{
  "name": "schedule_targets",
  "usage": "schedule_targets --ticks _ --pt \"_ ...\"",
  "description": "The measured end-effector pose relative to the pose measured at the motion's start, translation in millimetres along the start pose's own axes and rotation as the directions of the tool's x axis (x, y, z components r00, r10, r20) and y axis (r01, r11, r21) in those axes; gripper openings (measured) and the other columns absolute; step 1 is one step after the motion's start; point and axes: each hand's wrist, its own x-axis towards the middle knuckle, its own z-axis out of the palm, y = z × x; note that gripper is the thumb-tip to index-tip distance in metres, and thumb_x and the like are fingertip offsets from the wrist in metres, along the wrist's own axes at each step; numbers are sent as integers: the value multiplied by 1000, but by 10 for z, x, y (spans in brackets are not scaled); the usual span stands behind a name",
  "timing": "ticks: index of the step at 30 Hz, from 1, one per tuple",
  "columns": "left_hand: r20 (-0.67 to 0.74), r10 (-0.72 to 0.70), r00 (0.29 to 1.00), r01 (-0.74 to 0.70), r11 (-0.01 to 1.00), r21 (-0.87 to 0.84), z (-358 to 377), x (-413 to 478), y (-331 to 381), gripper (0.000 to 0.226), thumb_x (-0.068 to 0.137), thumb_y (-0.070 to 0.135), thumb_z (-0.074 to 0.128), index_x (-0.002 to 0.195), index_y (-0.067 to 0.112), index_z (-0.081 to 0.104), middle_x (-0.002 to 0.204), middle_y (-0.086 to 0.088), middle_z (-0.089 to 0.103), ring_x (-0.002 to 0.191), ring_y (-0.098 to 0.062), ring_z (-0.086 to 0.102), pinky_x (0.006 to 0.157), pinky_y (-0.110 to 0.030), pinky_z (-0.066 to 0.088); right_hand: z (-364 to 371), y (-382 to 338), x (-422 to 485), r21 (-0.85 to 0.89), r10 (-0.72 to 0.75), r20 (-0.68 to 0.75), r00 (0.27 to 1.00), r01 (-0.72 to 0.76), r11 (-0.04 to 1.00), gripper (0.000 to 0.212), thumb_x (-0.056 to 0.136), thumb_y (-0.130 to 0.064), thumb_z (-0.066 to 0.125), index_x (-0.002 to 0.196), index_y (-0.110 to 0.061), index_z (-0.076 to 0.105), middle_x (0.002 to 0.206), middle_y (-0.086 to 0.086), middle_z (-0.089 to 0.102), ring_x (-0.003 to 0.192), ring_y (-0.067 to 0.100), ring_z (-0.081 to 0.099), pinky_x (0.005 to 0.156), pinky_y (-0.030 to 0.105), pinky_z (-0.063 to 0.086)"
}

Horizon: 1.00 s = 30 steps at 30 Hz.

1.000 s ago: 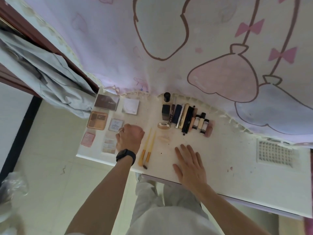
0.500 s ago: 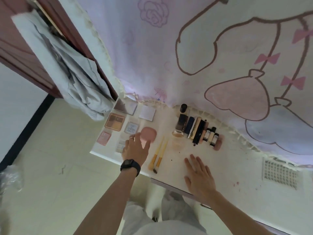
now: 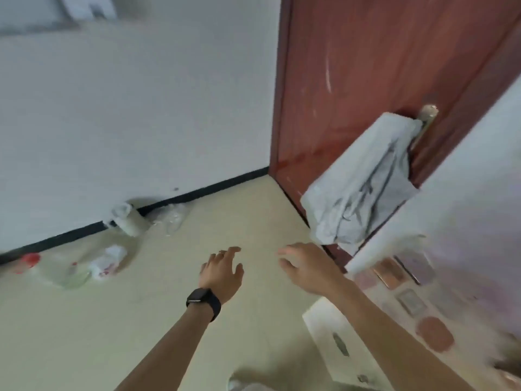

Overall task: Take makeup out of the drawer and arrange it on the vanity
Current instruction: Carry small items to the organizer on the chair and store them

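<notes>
Down by the wall on the far left, a bottle with a red cap lies on the floor, near a crumpled plastic bag and a white roll. None of these are makeup.

Next comes the left hand, with a black watch on its wrist. It is up in the air over the floor, with its fingers spread and loose, and it holds nothing. Just beside it, the right hand is in the air too, with soft fingers and nothing in it.

Under the right arm is a white panel with a dark spot on it. I think it is the drawer front, but it is too blurry to be sure. Behind it a grey cloth hangs from the handle of a red door.

On the far right is the vanity. This is where the makeup is. A brown palette, a small square case and a round pink compact lie flat on it, close together but blurry.

Both hands are empty and the camera points at the floor, so I think the job now is to go and get the next thing. To do it well, first look at the drawer, not the floor. Then pick up one thing at a time with a soft pinch. Set it flat beside things of its kind, and come in from above so the neat ones are not bumped
</notes>
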Motion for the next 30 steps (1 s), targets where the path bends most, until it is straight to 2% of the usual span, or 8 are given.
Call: schedule_targets --ticks 3,6,10,14,18,22,26,30 --pt "-164 -141 976 132 989 -60 -756 -138 -844 40 98 36 48 137 38 48 133 9 59 126 -16 48 101 -32 38 37 -1077 657 -64 -238 -72 969 233 970 31 99 -36 54 126 -29 67 127 -10 67 122 20 56 101 35 48" --pt "-318 -304 898 279 952 -124 -1448 -497 -1678 40 97 39 50 137 41 50 134 10 58 128 -16 46 104 -31 36 208 -2237 1116 -119 -470 -52 881 461 879 29 99 -35 55 124 -30 69 126 -13 67 123 19 53 103 29 43" --pt "-485 -528 697 467 848 -251 -2192 -1272 -2730 37 96 39 50 133 42 53 134 10 58 130 -16 44 105 -32 35 641 -3811 1415 -86 -706 44 706 707 702 28 100 -34 56 123 -29 70 128 -14 66 125 14 49 99 18 32" --pt "-560 -685 466 613 706 -354 -2703 -2064 -3572 36 97 40 51 133 41 54 134 9 59 130 -16 44 104 -32 36 1197 -5225 1479 29 -858 136 496 863 504 24 98 -28 59 118 -28 72 121 -14 67 117 11 52 97 17 32" --pt "-586 -772 246 700 560 -444 -3145 -2754 -4328 35 96 39 52 132 42 55 132 9 60 128 -15 45 102 -31 35 1732 -6508 1478 122 -934 188 302 937 328 24 97 -32 59 118 -31 71 118 -18 67 117 11 52 93 17 35" --pt "-610 -792 7 745 411 -525 -3580 -3462 -5022 34 95 39 55 129 41 58 128 7 62 125 -16 47 102 -33 38 2229 -7777 1372 216 -969 231 91 966 142 25 96 -33 60 119 -32 70 117 -16 66 116 11 52 94 20 37" --pt "-571 -787 -234 733 243 -636 -3841 -4206 -5462 33 95 36 57 127 39 60 127 8 63 125 -18 49 101 -34 41 2746 -8901 1057 318 -965 236 -116 947 -36 26 96 -32 62 120 -29 70 119 -10 69 118 14 56 103 31 43" --pt "-518 -736 -435 674 115 -730 -3885 -4925 -5851 33 92 36 59 124 41 61 121 10 64 120 -16 51 96 -33 45 3312 -9808 565 391 -920 259 -295 903 -180 29 96 -36 60 125 -33 67 127 -13 65 129 9 48 107 28 38"
